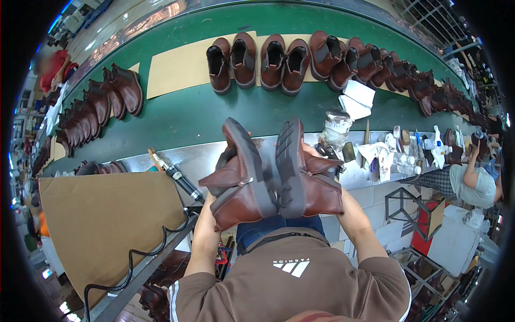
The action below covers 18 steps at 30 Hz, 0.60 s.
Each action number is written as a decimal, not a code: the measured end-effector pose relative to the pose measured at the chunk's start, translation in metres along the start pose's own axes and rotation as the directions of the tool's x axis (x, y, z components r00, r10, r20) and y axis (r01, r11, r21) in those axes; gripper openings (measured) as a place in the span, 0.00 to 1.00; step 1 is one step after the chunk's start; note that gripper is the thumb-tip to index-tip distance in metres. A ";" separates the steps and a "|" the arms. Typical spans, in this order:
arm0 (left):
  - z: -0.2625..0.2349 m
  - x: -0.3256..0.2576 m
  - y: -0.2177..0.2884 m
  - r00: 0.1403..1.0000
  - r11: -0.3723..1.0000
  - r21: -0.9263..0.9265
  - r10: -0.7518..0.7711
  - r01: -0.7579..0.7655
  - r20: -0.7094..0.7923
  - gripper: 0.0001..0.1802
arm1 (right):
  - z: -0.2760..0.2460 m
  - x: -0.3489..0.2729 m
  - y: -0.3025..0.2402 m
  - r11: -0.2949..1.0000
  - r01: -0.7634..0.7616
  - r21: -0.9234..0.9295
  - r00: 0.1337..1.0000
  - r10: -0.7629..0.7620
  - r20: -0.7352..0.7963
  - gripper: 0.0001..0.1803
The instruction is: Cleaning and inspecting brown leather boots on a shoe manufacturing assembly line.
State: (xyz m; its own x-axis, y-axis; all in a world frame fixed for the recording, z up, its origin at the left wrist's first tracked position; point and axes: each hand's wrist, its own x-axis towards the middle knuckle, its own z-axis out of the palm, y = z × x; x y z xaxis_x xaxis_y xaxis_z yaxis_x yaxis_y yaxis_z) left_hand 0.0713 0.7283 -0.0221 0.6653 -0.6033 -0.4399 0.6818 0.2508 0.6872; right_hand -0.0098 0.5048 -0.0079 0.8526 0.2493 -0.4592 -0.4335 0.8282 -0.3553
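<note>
We hold two brown boots, the left boot (238,180) in our left hand (208,212) and the right boot (308,180) in our right hand (343,206), both clamped tight, soles together above the counter's (214,153) near edge, checking them; next we should turn them carefully.

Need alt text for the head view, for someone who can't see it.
A person's left hand and right hand hold two brown ankle boots sole to sole above a green conveyor belt carrying rows of matching boots.
</note>
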 end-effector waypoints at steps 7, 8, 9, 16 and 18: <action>0.002 0.031 -0.007 0.842 0.662 -0.668 0.102 0.340 0.529 0.34 | 0.002 -0.020 -0.022 0.977 0.096 -0.188 0.990 -0.114 -0.083 0.22; 0.003 0.030 -0.002 0.830 0.673 -0.636 0.057 0.378 0.554 0.33 | 0.002 -0.021 -0.025 0.970 0.107 -0.220 0.988 -0.129 -0.088 0.22; -0.001 0.024 0.002 0.833 0.676 -0.636 0.061 0.371 0.550 0.33 | 0.003 -0.021 -0.028 0.961 0.118 -0.252 0.985 -0.145 -0.092 0.22; -0.025 0.044 0.014 0.911 0.782 0.540 0.407 -0.312 -0.063 0.34 | 0.020 0.015 -0.011 -0.178 -0.233 -0.956 0.632 -0.775 -0.010 0.46; -0.029 0.061 0.000 0.955 0.931 0.217 0.296 -0.292 0.014 0.29 | 0.022 0.033 0.003 -0.078 -0.298 -0.951 0.651 -0.745 -0.143 0.53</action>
State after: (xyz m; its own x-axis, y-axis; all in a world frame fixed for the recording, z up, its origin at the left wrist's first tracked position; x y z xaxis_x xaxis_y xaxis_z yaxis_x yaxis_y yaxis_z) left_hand 0.1207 0.7141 -0.0655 0.8330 -0.5124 -0.2086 0.3746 0.2451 0.8942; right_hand 0.0232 0.5264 -0.0060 0.8368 -0.5263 -0.1507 -0.4976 -0.6164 -0.6102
